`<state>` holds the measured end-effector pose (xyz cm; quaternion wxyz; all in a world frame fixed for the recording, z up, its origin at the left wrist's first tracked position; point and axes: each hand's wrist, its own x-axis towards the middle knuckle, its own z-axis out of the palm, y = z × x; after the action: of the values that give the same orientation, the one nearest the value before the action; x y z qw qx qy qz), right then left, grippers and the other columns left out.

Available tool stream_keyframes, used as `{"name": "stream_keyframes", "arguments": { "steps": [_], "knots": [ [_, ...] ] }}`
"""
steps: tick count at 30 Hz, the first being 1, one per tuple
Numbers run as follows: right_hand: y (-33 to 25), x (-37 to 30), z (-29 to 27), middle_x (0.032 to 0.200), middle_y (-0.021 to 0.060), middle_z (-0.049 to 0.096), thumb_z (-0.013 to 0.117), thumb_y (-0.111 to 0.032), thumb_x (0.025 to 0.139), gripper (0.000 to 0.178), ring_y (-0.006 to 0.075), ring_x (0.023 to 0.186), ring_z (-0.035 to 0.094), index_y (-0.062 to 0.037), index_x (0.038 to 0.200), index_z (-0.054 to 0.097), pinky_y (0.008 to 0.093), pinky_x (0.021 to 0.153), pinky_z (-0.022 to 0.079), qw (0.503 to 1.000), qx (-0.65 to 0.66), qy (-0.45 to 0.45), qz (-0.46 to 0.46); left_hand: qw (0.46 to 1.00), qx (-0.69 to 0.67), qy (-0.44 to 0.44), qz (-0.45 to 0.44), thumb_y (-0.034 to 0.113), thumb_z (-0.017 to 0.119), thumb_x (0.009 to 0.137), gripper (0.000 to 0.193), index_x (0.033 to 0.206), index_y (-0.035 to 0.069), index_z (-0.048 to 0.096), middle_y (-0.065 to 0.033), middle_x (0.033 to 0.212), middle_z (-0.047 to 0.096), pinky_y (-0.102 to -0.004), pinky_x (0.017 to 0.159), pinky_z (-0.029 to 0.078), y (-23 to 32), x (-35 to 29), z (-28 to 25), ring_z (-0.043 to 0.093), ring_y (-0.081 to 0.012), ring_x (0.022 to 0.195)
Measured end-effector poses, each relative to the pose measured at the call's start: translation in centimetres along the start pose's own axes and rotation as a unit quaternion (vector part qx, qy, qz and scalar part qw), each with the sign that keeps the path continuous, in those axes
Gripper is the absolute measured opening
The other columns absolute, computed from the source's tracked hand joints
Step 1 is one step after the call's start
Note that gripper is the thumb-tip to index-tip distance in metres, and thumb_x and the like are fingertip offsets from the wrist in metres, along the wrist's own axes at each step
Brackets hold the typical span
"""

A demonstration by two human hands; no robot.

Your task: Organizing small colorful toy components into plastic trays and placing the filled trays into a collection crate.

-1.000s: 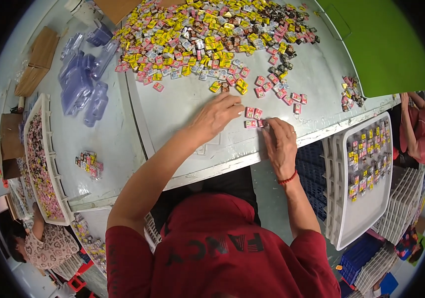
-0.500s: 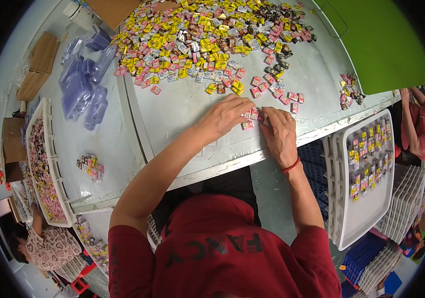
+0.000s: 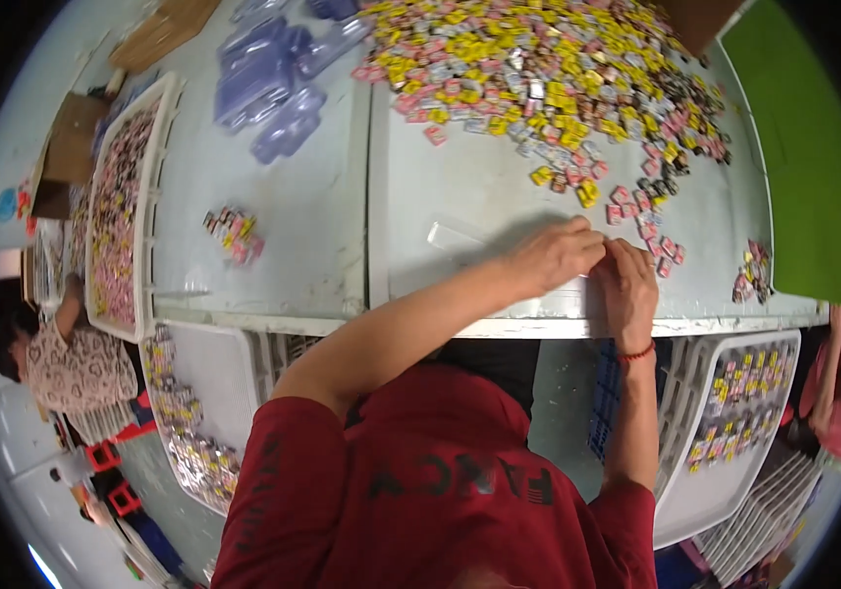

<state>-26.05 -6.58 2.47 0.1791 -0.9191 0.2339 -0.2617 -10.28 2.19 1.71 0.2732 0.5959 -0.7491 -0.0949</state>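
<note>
Hands [image 3: 558, 257] closer, pink pieces [image 3: 664, 266] beside right grip [image 3: 630, 285]

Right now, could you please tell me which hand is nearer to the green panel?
Right. The right hand is left of the green panel; the left hand sits farther left, beside the right.

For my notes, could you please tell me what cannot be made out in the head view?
In the head view:
Anything between the left hand and right hand: hidden by the hands themselves.
The pile's far edge: cut off by the picture's top.
Print on its pieces: too small and blurred.
Outline of the clear plastic beside the left forearm: blurred.
</note>
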Motion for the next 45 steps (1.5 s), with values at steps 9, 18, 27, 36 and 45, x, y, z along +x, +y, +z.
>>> {"name": "stream_keyframes", "arguments": {
  "steps": [9,18,27,36,45],
  "knots": [
    [-9.5,3.9,3.3,0.094,0.0109,0.067,0.073,0.000,0.068,0.027,0.0277,0.083,0.062,-0.0024,0.094,0.064,0.0347,0.074,0.050,0.983,0.136,-0.071,-0.097,0.982,0.003,0.183,-0.042,0.007,0.068,0.077,0.019,0.094,0.000,0.064,-0.0084,0.099,0.065,-0.0338,0.081,0.051,-3.2,-10.5,-8.8,0.062,-0.0276,0.090],
    [-11.7,2.8,7.8,0.097,0.0136,0.064,0.070,-0.002,0.073,0.024,0.0313,0.085,0.060,-0.0016,0.096,0.066,0.0362,0.076,0.051,0.990,0.069,-0.074,-0.102,0.993,-0.005,0.102,-0.065,0.005,0.069,0.075,0.021,0.095,0.000,0.065,-0.0084,0.102,0.065,-0.0321,0.083,0.051,-4.0,-13.8,-7.6,0.060,-0.0252,0.097],
    [-12.1,2.2,8.5,0.097,0.0140,0.063,0.070,0.001,0.073,0.025,0.0305,0.088,0.060,-0.0006,0.097,0.067,0.0356,0.076,0.052,0.994,0.079,-0.027,-0.071,0.984,0.017,0.172,-0.050,0.005,0.070,0.075,0.021,0.095,0.000,0.066,-0.0084,0.103,0.064,-0.0332,0.083,0.052,-5.8,-14.2,-6.5,0.060,-0.0265,0.100],
    [-12.5,2.6,9.6,0.099,0.0119,0.063,0.070,0.000,0.073,0.025,0.0286,0.090,0.060,-0.0011,0.098,0.067,0.0357,0.077,0.051,0.996,0.070,0.008,-0.050,0.974,-0.048,0.196,-0.105,0.003,0.071,0.075,0.022,0.095,-0.003,0.064,-0.0117,0.102,0.063,-0.0348,0.083,0.053,-5.3,-14.1,-5.8,0.061,-0.0301,0.099],
    [-12.4,1.6,9.3,0.101,0.0124,0.063,0.069,0.002,0.074,0.023,0.0292,0.095,0.059,0.0002,0.097,0.067,0.0368,0.084,0.049,0.997,0.064,0.004,-0.049,0.985,0.088,0.110,-0.097,0.011,0.070,0.077,0.042,0.116,0.000,0.057,-0.0101,0.126,0.052,-0.0373,0.095,0.045,-4.4,-14.8,-5.4,0.049,-0.0270,0.119]
  ]
}}
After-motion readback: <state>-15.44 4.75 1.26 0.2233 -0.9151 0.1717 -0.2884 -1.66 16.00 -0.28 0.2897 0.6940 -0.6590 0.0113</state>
